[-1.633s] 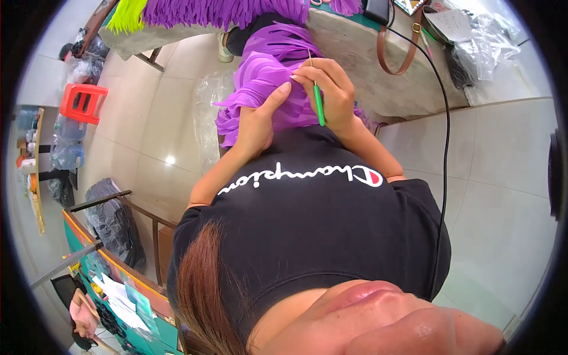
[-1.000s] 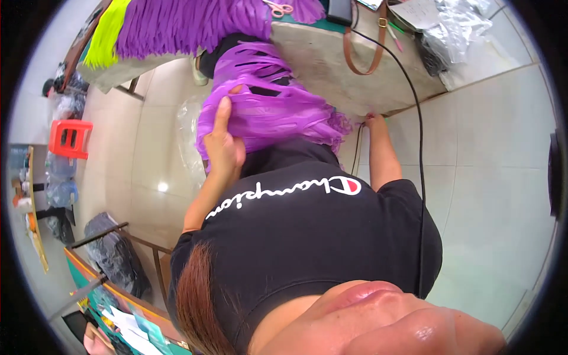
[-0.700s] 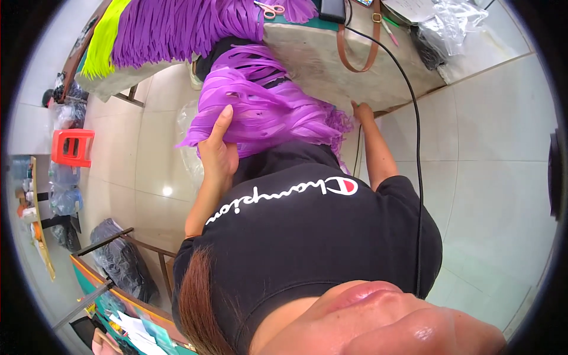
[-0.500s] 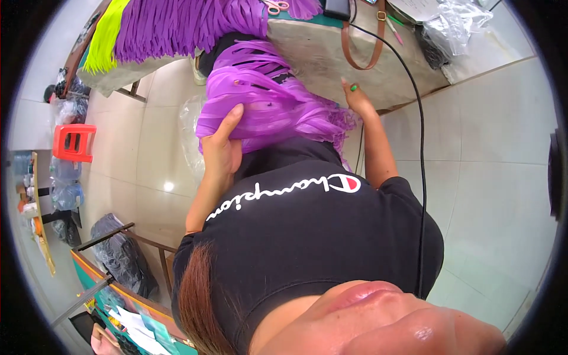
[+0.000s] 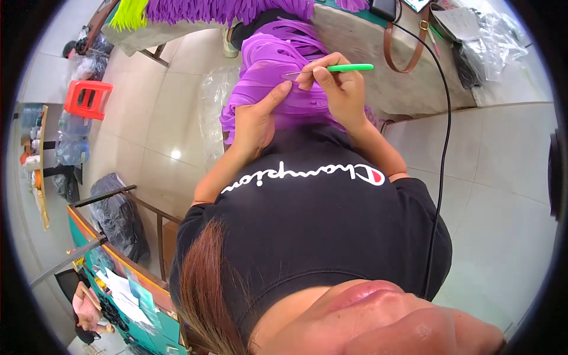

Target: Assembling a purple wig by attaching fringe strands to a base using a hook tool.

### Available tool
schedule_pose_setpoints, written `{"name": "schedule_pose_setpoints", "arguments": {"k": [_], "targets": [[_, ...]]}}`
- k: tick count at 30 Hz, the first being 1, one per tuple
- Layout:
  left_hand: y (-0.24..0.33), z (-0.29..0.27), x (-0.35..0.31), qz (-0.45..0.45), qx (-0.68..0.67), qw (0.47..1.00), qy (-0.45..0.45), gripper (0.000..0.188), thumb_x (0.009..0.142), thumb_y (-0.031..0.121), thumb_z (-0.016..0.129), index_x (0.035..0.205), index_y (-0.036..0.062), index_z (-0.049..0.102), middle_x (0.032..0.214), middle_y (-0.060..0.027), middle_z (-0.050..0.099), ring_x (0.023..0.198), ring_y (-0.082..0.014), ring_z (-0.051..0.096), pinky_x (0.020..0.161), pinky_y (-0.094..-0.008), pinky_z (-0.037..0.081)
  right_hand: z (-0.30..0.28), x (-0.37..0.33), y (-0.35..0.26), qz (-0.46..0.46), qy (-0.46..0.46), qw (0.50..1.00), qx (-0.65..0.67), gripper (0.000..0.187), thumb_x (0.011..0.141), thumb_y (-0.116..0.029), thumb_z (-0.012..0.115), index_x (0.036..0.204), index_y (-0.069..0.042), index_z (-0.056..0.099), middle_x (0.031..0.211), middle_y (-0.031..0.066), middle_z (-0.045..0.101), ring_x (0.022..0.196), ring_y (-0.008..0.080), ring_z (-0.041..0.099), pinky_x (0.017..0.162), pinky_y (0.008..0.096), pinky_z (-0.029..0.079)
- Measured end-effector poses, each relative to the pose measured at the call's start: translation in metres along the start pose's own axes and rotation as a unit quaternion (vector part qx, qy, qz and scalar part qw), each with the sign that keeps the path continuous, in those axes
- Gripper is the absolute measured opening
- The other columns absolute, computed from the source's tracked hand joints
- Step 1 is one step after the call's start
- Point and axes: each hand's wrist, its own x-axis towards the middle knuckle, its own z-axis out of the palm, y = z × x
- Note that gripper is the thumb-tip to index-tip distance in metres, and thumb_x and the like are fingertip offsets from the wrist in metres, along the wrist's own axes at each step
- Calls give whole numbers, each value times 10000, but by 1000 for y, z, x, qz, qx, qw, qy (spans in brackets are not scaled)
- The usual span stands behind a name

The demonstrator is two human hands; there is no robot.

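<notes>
Purple sheer fabric (image 5: 269, 50), cut or gathered into many strips, lies bunched across my lap. My left hand (image 5: 255, 123) is closed on its near left part, the thumb pressing on top. My right hand (image 5: 343, 97) pinches a slim tool with a green handle (image 5: 354, 67) and a thin metal shaft. The shaft points left, its tip at the purple strips just above my left thumb. Whether the tip is hooked or straight is too small to tell.
A grey-covered table (image 5: 355, 44) stands ahead, with purple fringe (image 5: 225, 10), yellow-green fringe (image 5: 129, 15) and a brown strap (image 5: 402, 62). A black cable (image 5: 448, 118) runs down my right side. Left are a red stool (image 5: 87, 99) and another person (image 5: 89, 307) at a green table.
My right hand has come in from the right side to the fabric, the green-handled tool now showing lengthwise. My left hand keeps its hold on the fabric. The whole view has shifted.
</notes>
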Motion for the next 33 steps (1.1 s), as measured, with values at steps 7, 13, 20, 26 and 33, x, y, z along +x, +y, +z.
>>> {"name": "schedule_pose_setpoints", "arguments": {"k": [7, 13, 20, 26, 33], "targets": [[-1, -1, -1, 27, 17, 999, 4, 279, 833, -25, 651, 1103, -3, 584, 1061, -93, 631, 977, -181, 606, 892, -314, 460, 0, -5, 2, 25, 12, 999, -40, 207, 940, -164, 573, 945, 42, 578, 867, 119, 643, 764, 151, 626, 705, 267, 520], [-3, -1, 2, 22, 33, 999, 3, 296, 819, -26, 669, 1102, 1, 586, 1055, -84, 630, 975, -172, 603, 886, -304, 462, 2, -6, 3, 11, 45, 998, -46, 129, 911, -96, 602, 932, 31, 594, 858, 111, 647, 766, 160, 630, 702, 272, 515], [0, 13, -3, 62, 44, 997, 1, 369, 798, -38, 686, 1148, 0, 573, 1067, -71, 627, 994, -163, 594, 908, -299, 457, -7, 2, 2, -233, 80, 889, -386, 37, 831, -13, 658, 859, 0, 636, 796, 112, 646, 723, 197, 637, 658, 276, 501], [0, 7, 0, 51, 55, 997, -8, 450, 794, -29, 694, 1211, -1, 527, 1131, -67, 603, 1032, -161, 579, 924, -294, 450, -9, -7, 0, -37, 34, 994, -100, 112, 923, -58, 571, 954, 46, 602, 855, 120, 649, 775, 150, 625, 705, 273, 508], [-3, 8, -1, 62, 87, 994, -25, 388, 798, -5, 699, 1161, -5, 562, 1091, -62, 621, 1014, -154, 585, 912, -293, 453, -6, 8, 1, -247, -21, 887, -389, 266, 736, 33, 699, 994, -14, 653, 974, 123, 654, 859, 225, 648, 744, 288, 518]]}}
